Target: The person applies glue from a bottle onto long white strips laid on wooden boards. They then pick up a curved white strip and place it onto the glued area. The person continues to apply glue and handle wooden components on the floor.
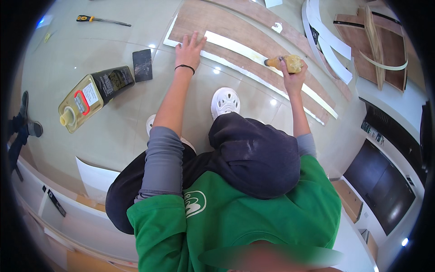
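On the tiled floor ahead of me lies a long brown wooden panel with white edging. A narrow white strip runs lengthwise along it. My left hand rests with spread fingers on the panel, its fingertips by the strip's left end. In my right hand is a yellowish squeeze bottle, gripped around its body and tilted on its side. The bottle's dark nozzle points left and sits over or against the white strip; I cannot tell whether it touches. A pale yellow smear shows on the strip near the nozzle.
To the left lie a dark-and-yellow can with a red handle, a dark rectangular block and a screwdriver. Curved white strips and stacked wooden pieces are at far right. Another person's shoes show at the left edge.
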Action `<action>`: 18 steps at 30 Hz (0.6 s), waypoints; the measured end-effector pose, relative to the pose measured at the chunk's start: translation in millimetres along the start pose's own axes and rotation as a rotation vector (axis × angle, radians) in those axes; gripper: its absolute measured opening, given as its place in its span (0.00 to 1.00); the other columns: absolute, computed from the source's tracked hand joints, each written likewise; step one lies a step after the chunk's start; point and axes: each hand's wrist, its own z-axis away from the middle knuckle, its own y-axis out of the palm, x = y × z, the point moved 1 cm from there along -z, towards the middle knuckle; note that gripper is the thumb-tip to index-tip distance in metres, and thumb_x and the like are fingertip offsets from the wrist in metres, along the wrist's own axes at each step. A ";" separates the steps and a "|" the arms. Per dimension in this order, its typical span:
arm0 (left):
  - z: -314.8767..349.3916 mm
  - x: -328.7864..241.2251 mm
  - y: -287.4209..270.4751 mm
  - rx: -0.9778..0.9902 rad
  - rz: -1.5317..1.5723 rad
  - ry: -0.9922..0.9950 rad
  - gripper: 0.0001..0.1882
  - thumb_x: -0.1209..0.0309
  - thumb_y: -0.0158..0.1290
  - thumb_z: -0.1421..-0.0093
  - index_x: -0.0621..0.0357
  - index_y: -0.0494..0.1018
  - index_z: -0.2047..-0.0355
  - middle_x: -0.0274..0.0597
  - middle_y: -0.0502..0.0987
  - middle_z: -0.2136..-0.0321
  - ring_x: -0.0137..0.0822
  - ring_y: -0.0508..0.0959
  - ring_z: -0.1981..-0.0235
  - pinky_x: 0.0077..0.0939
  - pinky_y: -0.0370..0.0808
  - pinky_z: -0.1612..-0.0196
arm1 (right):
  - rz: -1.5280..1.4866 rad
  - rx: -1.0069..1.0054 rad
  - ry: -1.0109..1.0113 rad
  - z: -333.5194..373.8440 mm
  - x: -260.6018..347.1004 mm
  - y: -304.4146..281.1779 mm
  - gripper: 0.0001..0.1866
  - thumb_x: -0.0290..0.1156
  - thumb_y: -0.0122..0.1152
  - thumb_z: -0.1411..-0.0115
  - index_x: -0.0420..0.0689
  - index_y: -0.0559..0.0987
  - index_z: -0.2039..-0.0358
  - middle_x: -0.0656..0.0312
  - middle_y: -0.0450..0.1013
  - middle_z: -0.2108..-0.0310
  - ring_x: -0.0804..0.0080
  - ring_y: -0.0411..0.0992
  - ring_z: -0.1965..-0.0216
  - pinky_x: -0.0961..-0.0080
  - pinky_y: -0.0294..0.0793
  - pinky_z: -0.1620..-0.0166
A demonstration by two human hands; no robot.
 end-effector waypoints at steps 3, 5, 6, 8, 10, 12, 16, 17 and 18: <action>0.0 1.2 -2.3 0.012 -0.008 0.010 0.39 0.80 0.51 0.50 0.30 0.61 0.39 0.35 0.57 0.35 0.44 0.60 0.39 0.44 0.68 0.49 | -0.037 -0.001 -0.043 -0.4 22.5 19.4 0.33 0.44 0.70 0.47 0.39 0.63 0.51 0.51 0.78 0.65 0.61 0.79 0.64 0.70 0.78 0.63; -1.3 1.4 -3.6 0.017 -0.006 0.017 0.39 0.80 0.51 0.50 0.30 0.61 0.39 0.35 0.56 0.35 0.44 0.60 0.39 0.44 0.68 0.49 | -0.074 0.028 -0.088 -7.0 43.5 37.0 0.33 0.44 0.70 0.47 0.39 0.63 0.51 0.52 0.78 0.66 0.62 0.79 0.65 0.70 0.78 0.64; -1.7 1.6 -4.0 0.019 -0.005 0.020 0.39 0.80 0.51 0.50 0.30 0.61 0.39 0.35 0.56 0.35 0.44 0.60 0.39 0.44 0.68 0.49 | -0.117 0.062 -0.080 -9.2 53.7 46.1 0.33 0.44 0.70 0.47 0.40 0.63 0.51 0.52 0.78 0.66 0.62 0.79 0.66 0.70 0.78 0.64; -1.9 0.9 -7.1 0.023 0.005 0.021 0.39 0.79 0.52 0.50 0.30 0.61 0.39 0.35 0.56 0.35 0.44 0.60 0.39 0.43 0.68 0.49 | -0.201 0.133 -0.066 -11.3 68.2 59.4 0.33 0.43 0.70 0.48 0.40 0.63 0.52 0.52 0.78 0.66 0.62 0.80 0.66 0.69 0.79 0.65; -1.9 0.0 -8.3 0.028 0.008 0.019 0.39 0.79 0.52 0.50 0.30 0.61 0.39 0.35 0.56 0.35 0.44 0.60 0.39 0.43 0.68 0.49 | -0.117 0.150 -0.157 -9.7 65.7 58.9 0.33 0.43 0.71 0.48 0.41 0.63 0.52 0.51 0.78 0.66 0.62 0.80 0.66 0.69 0.79 0.66; -2.3 -0.3 -8.6 0.036 0.004 0.014 0.39 0.79 0.52 0.50 0.30 0.61 0.39 0.35 0.56 0.35 0.44 0.60 0.39 0.43 0.68 0.48 | -0.065 0.154 -0.198 -6.7 59.6 52.8 0.33 0.43 0.71 0.48 0.41 0.62 0.51 0.51 0.78 0.66 0.61 0.80 0.66 0.69 0.79 0.66; -1.6 -0.5 -7.6 0.044 -0.010 0.002 0.39 0.79 0.52 0.50 0.30 0.61 0.39 0.35 0.56 0.35 0.44 0.60 0.39 0.43 0.68 0.48 | 0.030 0.150 -0.143 5.3 33.7 17.5 0.34 0.43 0.70 0.48 0.42 0.61 0.50 0.51 0.78 0.66 0.61 0.80 0.67 0.70 0.79 0.65; -1.3 0.1 -7.3 0.044 -0.011 0.003 0.38 0.79 0.52 0.49 0.30 0.61 0.39 0.35 0.56 0.35 0.44 0.60 0.39 0.43 0.68 0.48 | 0.066 0.151 -0.119 7.2 27.1 10.8 0.34 0.44 0.70 0.47 0.41 0.61 0.50 0.51 0.78 0.66 0.61 0.80 0.67 0.70 0.79 0.65; -0.9 0.8 -7.0 0.043 -0.012 0.003 0.38 0.79 0.51 0.49 0.30 0.61 0.39 0.35 0.56 0.35 0.44 0.60 0.39 0.43 0.68 0.48 | 0.073 0.150 -0.098 8.8 21.6 6.0 0.34 0.44 0.70 0.47 0.41 0.61 0.50 0.51 0.78 0.66 0.61 0.80 0.67 0.70 0.79 0.65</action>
